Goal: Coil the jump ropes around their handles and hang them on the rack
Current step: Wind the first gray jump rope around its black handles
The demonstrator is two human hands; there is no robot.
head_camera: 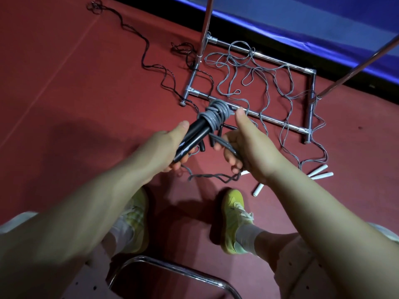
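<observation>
My left hand (172, 145) grips a pair of black handles (194, 135) held together, their far ends wrapped in a thick bundle of grey rope (216, 114). My right hand (244, 145) holds the loose grey rope strand, thumb raised beside the bundle. A tail of that rope (213, 176) trails on the floor below my hands. The chrome rack (269, 118) stands just beyond, its base frame on the red floor.
Grey ropes (265, 83) with white handles (319, 171) sprawl across the rack base. A black rope (151, 61) snakes over the floor at left. My yellow shoes (233, 216) and a chrome chair frame (172, 270) sit below. A blue mat (302, 22) borders the back.
</observation>
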